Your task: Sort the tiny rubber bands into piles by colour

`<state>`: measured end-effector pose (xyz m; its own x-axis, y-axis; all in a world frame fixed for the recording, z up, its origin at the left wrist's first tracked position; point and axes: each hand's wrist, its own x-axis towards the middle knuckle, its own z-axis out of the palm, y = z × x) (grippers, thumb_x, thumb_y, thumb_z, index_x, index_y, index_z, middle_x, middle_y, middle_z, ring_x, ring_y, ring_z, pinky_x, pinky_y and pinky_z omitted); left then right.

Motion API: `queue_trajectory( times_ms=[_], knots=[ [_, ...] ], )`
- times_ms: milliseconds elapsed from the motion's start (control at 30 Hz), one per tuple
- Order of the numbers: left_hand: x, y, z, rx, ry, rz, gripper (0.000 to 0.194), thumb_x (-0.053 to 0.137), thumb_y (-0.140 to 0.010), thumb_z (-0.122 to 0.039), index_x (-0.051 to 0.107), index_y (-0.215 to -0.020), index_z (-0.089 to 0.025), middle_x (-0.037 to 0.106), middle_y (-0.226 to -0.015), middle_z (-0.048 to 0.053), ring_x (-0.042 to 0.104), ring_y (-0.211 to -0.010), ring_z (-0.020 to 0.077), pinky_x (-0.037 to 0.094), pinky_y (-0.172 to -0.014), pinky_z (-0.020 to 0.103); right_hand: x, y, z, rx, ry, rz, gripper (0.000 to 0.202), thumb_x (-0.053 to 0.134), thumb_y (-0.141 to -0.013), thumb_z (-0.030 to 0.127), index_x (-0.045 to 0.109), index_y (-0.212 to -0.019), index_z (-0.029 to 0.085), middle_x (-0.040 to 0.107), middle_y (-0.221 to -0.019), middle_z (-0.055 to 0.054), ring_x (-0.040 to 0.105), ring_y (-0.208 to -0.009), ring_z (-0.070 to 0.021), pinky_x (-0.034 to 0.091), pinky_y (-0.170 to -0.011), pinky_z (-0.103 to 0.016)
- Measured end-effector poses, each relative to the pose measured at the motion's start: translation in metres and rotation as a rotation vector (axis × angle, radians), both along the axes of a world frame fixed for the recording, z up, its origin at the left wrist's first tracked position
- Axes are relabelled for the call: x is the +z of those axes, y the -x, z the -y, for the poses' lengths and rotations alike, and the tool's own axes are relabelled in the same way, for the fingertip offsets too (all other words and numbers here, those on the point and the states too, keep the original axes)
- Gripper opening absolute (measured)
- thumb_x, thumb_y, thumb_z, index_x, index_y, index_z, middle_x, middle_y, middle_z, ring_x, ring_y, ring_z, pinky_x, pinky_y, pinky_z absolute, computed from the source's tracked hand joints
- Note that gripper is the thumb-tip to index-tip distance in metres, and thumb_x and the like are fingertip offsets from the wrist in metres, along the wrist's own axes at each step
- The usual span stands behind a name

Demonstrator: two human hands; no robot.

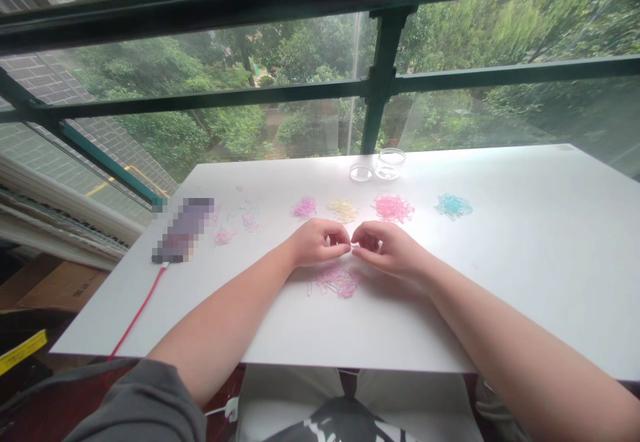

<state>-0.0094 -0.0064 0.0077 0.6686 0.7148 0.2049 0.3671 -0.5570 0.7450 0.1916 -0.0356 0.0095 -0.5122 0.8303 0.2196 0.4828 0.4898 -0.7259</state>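
My left hand point(323, 242) and my right hand point(385, 247) meet above the middle of the white table point(240, 322), each with thumb and forefinger pinched. A tiny pale thing shows between the fingertips, too small to make out. Just below them lies a loose pile of pink and lilac thin loops point(340, 281), which look like paper clips. Beyond the hands, similar small pieces form a purple pile point(304, 207), a pale yellow pile point(343, 211), a pink pile point(393, 208) and a teal pile point(453, 205).
A clear round jar point(390, 164) and its clear lid point(361, 173) are at the far edge. Pale scattered pieces point(249, 220) lie left of the piles. Further left is a blurred-out phone point(184, 230) with a red cable point(137, 312). Green railings and glass rise behind the table.
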Motion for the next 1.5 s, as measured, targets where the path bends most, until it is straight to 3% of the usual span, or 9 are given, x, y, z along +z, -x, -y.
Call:
queue_trajectory(
  times_ms=[533, 800, 1033, 1500],
  knots=[
    [0.001, -0.001, -0.001, -0.011, 0.026, 0.032, 0.010, 0.059, -0.074, -0.022, 0.064, -0.071, -0.013, 0.061, -0.063, 0.000, 0.049, -0.058, 0.0070, 0.036, -0.054, 0.019, 0.004, -0.002, -0.001, -0.008, 0.026, -0.047, 0.006, 0.053, -0.076, 0.017, 0.051, -0.070, 0.017, 0.053, -0.063, 0.001, 0.046, -0.056, -0.0101, 0.038, -0.054, -0.023],
    [-0.003, 0.005, -0.006, 0.048, 0.002, 0.008, 0.007, 0.059, -0.071, -0.019, 0.062, -0.069, -0.014, 0.060, -0.062, 0.000, 0.051, -0.058, 0.0075, 0.036, -0.054, 0.019, 0.003, -0.017, -0.012, -0.082, 0.065, -0.251, 0.008, 0.055, -0.074, 0.016, 0.048, -0.069, 0.018, 0.048, -0.062, 0.002, 0.044, -0.057, -0.0103, 0.037, -0.055, -0.024],
    [-0.004, 0.000, -0.001, 0.031, -0.044, 0.051, 0.004, 0.059, -0.070, -0.017, 0.062, -0.069, -0.014, 0.062, -0.063, 0.000, 0.051, -0.056, 0.0072, 0.038, -0.054, 0.019, -0.001, 0.002, -0.001, 0.018, 0.161, -0.177, 0.013, 0.061, -0.074, 0.026, 0.054, -0.078, 0.016, 0.050, -0.064, 0.001, 0.045, -0.058, -0.0105, 0.038, -0.054, -0.024],
    [-0.002, -0.003, 0.001, 0.041, -0.104, 0.080, 0.004, 0.059, -0.070, -0.018, 0.062, -0.069, -0.015, 0.063, -0.063, 0.000, 0.052, -0.059, 0.0083, 0.037, -0.058, 0.022, -0.001, 0.004, 0.000, -0.014, 0.164, -0.183, 0.004, 0.053, -0.074, 0.016, 0.050, -0.072, 0.017, 0.048, -0.062, 0.003, 0.041, -0.053, -0.0081, 0.034, -0.051, -0.022]
  ],
)
